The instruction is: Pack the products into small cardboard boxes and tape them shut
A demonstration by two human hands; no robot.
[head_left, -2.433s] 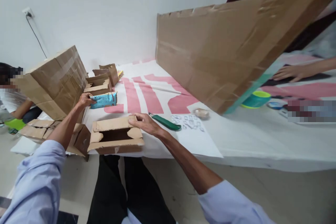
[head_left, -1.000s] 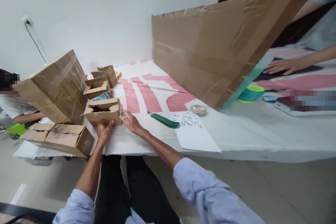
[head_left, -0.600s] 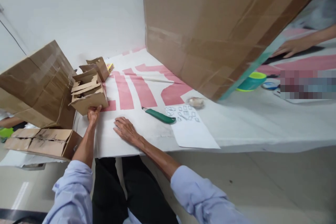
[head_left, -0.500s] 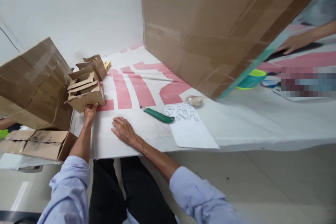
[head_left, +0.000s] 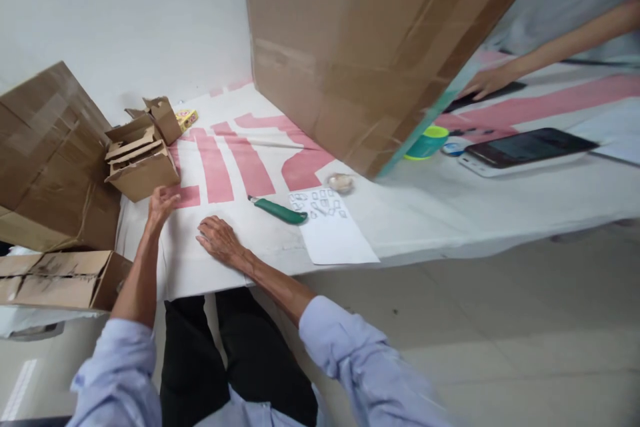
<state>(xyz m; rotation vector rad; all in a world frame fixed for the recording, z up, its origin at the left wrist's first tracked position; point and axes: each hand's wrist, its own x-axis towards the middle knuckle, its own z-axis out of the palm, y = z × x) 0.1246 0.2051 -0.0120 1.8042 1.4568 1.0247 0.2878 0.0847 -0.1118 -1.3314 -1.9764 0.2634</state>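
Observation:
My left hand (head_left: pixel 161 205) is just in front of a small open cardboard box (head_left: pixel 147 173) with torn flaps. Its fingers are loosely bent and apart, with nothing between them. Palm down on the white cloth, my right hand (head_left: pixel 218 239) rests with its fingers spread. To its right lies a green utility knife (head_left: pixel 281 211), its tip pointing left. The knife's handle end touches a white sheet of paper (head_left: pixel 340 240) with small drawn shapes. At the top of that sheet sits a small, blurred, pale brownish lump (head_left: pixel 341 181).
A large cardboard panel (head_left: pixel 340 53) stands tilted at the back. Cardboard boxes (head_left: pixel 55 160) crowd the left side, beside a small yellow box (head_left: pixel 187 120). Rightward are a teal tape roll (head_left: pixel 426 142), a phone (head_left: pixel 533 146) and another person's hand (head_left: pixel 490 82). The table's front edge runs below my hands.
My left hand has come away from the small cardboard box and loosened its fingers. My right hand stays flat on the cloth. The view has swung right, showing more of the other person's arm.

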